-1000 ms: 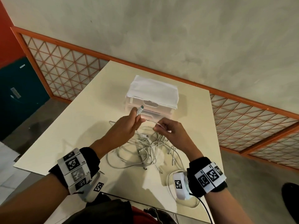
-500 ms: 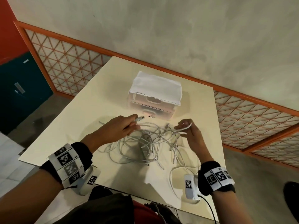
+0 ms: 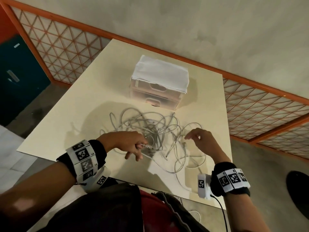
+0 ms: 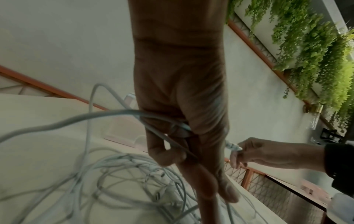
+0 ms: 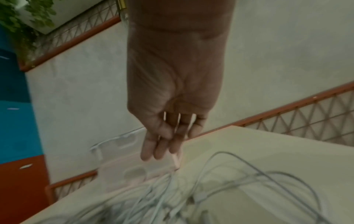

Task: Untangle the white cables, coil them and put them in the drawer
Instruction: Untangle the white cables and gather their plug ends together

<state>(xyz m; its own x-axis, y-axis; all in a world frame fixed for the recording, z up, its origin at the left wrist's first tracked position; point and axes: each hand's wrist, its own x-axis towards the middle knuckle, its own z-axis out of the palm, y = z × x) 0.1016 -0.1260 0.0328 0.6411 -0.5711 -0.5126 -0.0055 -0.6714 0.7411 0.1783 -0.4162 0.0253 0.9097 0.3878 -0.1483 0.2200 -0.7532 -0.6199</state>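
Left hand [image 3: 128,144] low over the near left part of the tangle, thumb and curled forefinger pinching one white cable [image 4: 107,114] close to its plug, other fingers pointing loosely down toward the counter [image 3: 70,114]. Plug end [image 4: 232,146] poking out past the thumb side in the left wrist view, the rest of that cable arcing away to the left and down into the heap.

Right hand [image 3: 203,141] raised just over the right edge of the heap, fingers relaxed and slightly bent, gripping nothing; seen from the right wrist, fingers [image 5: 162,144] hanging straight and close together, clear of the strands below. Both hands apart, the heap between them.

White cables [image 3: 155,131] in one loose knotted pile on the middle of the counter, loops spreading outward, one long strand trailing toward the near edge under the right wrist. Several small plugs visible among the loops.

Beyond the pile, just behind it, a small translucent drawer unit [image 3: 158,91] with two drawers, both closed, white cloth [image 3: 161,70] draped over its top. Orange-framed lattice railing [image 3: 66,47] and pale wall behind the counter.
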